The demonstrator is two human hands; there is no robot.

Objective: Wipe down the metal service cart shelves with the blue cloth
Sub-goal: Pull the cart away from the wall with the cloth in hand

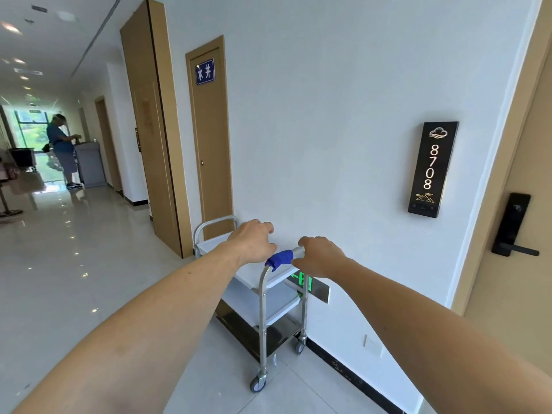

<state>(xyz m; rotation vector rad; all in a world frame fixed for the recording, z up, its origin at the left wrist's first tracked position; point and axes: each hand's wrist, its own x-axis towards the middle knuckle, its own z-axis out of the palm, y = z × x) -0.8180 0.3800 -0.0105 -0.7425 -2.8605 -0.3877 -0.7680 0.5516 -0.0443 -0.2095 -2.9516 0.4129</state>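
A three-shelf metal service cart (263, 306) on castors stands against the white wall in a corridor. Its near handle bar runs between my two hands. My left hand (254, 242) is closed over the left part of the bar, with the blue cloth (280, 259) sticking out from under it and draped on the bar. My right hand (321, 256) grips the bar's right end. The top shelf (209, 246) is mostly hidden by my left hand and arm. The middle shelf (263, 303) and the dark bottom shelf (268, 333) show below.
A narrow wooden door with a blue sign (209, 135) is just beyond the cart. A room door with a black lock (513, 225) is at right, beside a number plate (433, 168). Far down the corridor a person (62, 147) stands at another cart. Glossy floor (89, 264) stretches left.
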